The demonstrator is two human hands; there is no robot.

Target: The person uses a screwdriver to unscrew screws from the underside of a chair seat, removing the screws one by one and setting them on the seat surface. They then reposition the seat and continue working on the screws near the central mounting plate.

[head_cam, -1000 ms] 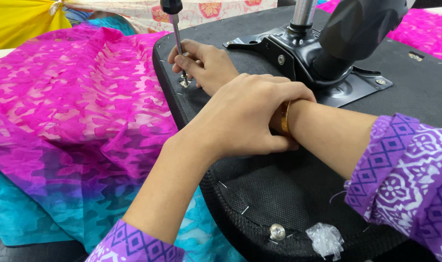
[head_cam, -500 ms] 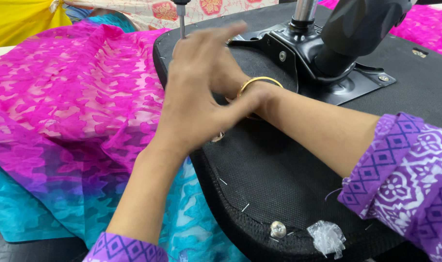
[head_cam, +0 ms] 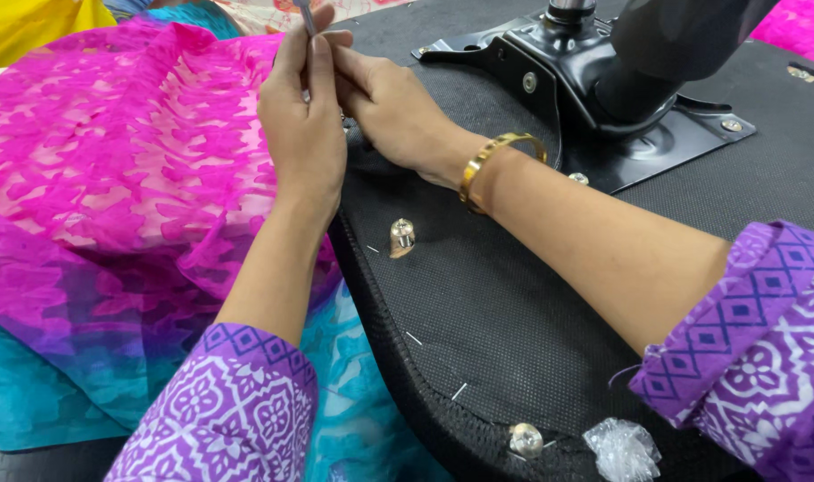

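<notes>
I see my left hand (head_cam: 304,120) raised at the far edge of the upturned black chair seat (head_cam: 514,312), its fingers pressed together around the thin metal shaft of a screwdriver (head_cam: 309,40), which stands upright and runs out of the top of the view. My right hand (head_cam: 393,107) lies just beside the left one, touching it at the fingertips, and it too pinches the shaft low down, with the palm resting on the black fabric of the seat. A gold bangle (head_cam: 496,156) sits on the right wrist. The tip of the screwdriver is hidden behind my fingers, so I cannot tell what it meets.

Just nearer to me than the right hand, a silver bolt (head_cam: 401,236) stands upright out of the seat fabric. Well nearer still, by the seat's near edge, a second silver bolt (head_cam: 525,438) sits beside a small crumpled clear plastic bag (head_cam: 623,449). Small white staples dot the fabric between the two bolts.

Beyond the right wrist the black metal mounting plate (head_cam: 603,107) is fixed to the seat, with a dark cylinder rising from it. To the left of my left hand, pink patterned cloth (head_cam: 112,170) spreads out, running under the seat edge and fading into teal cloth (head_cam: 32,402) nearer to me. Both forearms end in purple and white patterned sleeves (head_cam: 228,411).
</notes>
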